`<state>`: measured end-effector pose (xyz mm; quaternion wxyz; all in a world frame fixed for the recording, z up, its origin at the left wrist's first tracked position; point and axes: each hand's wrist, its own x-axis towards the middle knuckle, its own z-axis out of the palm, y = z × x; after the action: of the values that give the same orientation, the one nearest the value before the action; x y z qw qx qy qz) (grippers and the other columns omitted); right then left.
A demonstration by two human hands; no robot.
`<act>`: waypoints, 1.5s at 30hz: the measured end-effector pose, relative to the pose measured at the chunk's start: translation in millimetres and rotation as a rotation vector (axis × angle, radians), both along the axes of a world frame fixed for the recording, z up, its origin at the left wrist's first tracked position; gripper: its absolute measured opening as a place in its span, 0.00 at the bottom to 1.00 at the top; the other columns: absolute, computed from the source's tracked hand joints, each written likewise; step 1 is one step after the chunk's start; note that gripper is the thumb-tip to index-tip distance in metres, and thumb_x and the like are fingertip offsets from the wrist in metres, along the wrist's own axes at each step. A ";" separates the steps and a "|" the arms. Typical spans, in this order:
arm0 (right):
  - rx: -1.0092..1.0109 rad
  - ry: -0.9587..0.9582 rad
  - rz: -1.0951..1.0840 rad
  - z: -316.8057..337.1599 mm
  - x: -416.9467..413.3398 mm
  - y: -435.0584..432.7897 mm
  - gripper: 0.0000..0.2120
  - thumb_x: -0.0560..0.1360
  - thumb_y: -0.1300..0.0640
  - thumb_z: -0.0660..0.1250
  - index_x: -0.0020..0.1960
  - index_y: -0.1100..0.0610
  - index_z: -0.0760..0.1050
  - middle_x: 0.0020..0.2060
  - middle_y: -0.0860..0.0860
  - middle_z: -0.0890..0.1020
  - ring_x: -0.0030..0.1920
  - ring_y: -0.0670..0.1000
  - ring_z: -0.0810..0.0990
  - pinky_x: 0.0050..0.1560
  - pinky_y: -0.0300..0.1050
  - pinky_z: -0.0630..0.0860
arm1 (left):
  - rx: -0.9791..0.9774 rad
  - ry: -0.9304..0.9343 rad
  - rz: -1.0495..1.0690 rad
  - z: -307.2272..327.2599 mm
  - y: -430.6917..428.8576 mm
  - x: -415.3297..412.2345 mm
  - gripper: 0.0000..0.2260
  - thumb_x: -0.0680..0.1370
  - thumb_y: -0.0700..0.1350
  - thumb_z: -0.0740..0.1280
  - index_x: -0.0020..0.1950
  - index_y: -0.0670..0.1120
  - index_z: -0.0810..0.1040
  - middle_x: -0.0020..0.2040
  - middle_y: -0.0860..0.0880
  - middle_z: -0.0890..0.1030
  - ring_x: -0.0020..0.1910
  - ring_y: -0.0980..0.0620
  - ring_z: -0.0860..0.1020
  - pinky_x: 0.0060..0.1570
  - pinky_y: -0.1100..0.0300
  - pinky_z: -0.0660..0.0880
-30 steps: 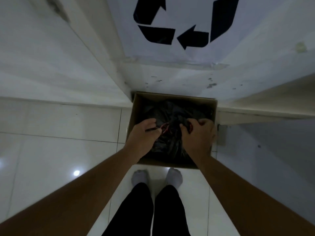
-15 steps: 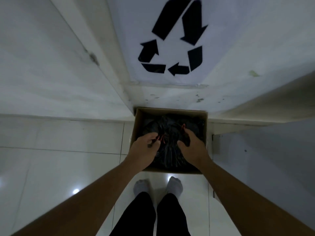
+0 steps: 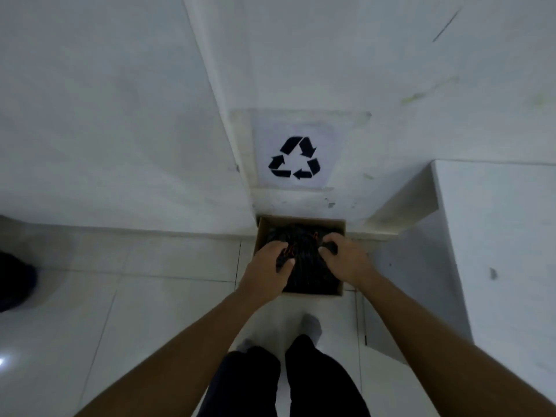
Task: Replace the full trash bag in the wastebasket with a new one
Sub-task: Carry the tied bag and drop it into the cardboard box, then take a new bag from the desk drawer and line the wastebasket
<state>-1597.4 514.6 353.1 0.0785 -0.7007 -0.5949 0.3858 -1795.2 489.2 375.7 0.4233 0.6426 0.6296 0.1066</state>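
Head view, both hands (image 3: 307, 266) gripping black trash bag (image 3: 304, 251) (bunched) — inside cardboard box (image 3: 261, 230)

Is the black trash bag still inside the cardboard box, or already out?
Inside. The black trash bag sits within the cardboard box walls; left hand and right hand grip its gathered top.

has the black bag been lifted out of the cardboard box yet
No, the black bag sits inside the cardboard box.
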 end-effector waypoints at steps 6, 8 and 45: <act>0.071 -0.036 0.023 71.2 -11.9 -66.1 0.20 0.80 0.50 0.63 0.68 0.58 0.71 0.61 0.58 0.78 0.59 0.57 0.77 0.50 0.40 0.69 | 0.122 -0.035 -0.027 60.1 -53.7 -15.8 0.24 0.79 0.53 0.62 0.71 0.42 0.70 0.69 0.44 0.73 0.69 0.46 0.70 0.69 0.58 0.64; 0.133 -0.044 0.000 90.0 -17.0 -92.8 0.19 0.79 0.51 0.64 0.66 0.60 0.73 0.60 0.59 0.79 0.58 0.58 0.77 0.50 0.40 0.69 | 0.199 -0.039 -0.036 76.1 -72.9 -24.6 0.21 0.80 0.50 0.64 0.69 0.41 0.72 0.68 0.44 0.74 0.67 0.46 0.71 0.65 0.62 0.64; 0.356 -0.262 -0.613 230.9 474.4 -659.5 0.16 0.79 0.51 0.64 0.63 0.57 0.75 0.61 0.52 0.79 0.61 0.53 0.76 0.57 0.41 0.69 | 0.294 -0.340 -0.693 181.2 -506.8 545.0 0.23 0.80 0.48 0.64 0.74 0.44 0.67 0.74 0.49 0.68 0.73 0.52 0.65 0.69 0.62 0.59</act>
<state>-1123.0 -144.9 584.0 0.2341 -0.8650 -0.4203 0.1423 -1250.2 -17.6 556.8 0.4360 0.8434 0.2749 0.1513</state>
